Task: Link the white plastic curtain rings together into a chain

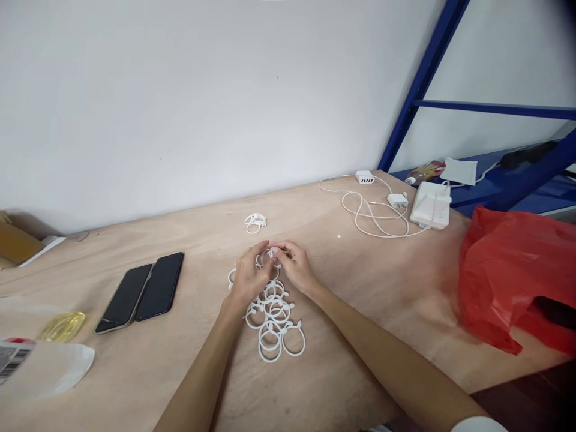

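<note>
My left hand point(252, 271) and my right hand point(294, 267) meet over the middle of the table, fingertips pinched together on a thin white ring point(265, 255). Part of that ring is hidden behind the fingers. Below and between my wrists lies a loose pile of several white rings point(274, 312), overlapping one another, each with a small knob or clasp. One more ring edge shows just left of my left hand. Farther back, apart from my hands, a small cluster of similar white rings point(255, 223) rests near the wall.
Two dark phones point(140, 293) lie side by side at the left. Near them are a clear plastic bag point(63, 366) and a yellow coil point(62, 327). White cables and a charger hub point(365, 177) sit at the back right. A red plastic bag point(517, 270) covers the right edge.
</note>
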Demonstrator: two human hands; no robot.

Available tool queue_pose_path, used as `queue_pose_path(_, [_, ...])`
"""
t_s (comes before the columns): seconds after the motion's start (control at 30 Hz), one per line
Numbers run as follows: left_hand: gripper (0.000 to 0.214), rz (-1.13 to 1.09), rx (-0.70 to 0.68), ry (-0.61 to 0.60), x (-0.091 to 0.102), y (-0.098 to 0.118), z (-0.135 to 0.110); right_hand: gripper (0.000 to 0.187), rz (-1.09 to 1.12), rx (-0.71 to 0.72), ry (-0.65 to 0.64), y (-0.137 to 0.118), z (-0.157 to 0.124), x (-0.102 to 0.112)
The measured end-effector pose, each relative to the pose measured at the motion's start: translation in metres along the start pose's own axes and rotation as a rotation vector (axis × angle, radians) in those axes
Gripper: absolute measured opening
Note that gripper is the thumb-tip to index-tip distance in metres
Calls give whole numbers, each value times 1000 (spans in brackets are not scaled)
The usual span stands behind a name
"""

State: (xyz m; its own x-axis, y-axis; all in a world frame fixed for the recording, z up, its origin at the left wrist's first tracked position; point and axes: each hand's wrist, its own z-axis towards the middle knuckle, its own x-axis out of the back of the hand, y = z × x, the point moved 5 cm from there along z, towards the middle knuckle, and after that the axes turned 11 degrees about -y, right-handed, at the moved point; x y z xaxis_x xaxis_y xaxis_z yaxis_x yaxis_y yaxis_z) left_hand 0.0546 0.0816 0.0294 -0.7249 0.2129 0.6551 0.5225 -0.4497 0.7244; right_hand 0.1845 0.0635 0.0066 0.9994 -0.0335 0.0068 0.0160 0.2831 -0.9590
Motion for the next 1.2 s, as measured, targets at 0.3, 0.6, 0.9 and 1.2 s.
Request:
queue_pose_path(0.3, [36, -53, 83, -111, 1, 8, 2, 18, 46, -65, 2, 7, 1, 1])
queue_pose_path(0.6, [43, 301, 44, -24, 35, -12, 42, 16, -41, -9, -206, -1, 2, -6])
queue_pose_path(0.9, [32, 573, 182, -204, 14, -45, 67, 17, -122, 3, -44, 1, 4, 2])
queue_pose_path(1.2, [33, 607, 281, -215, 14, -45, 75, 15, -109, -2, -14, 8, 6, 2])
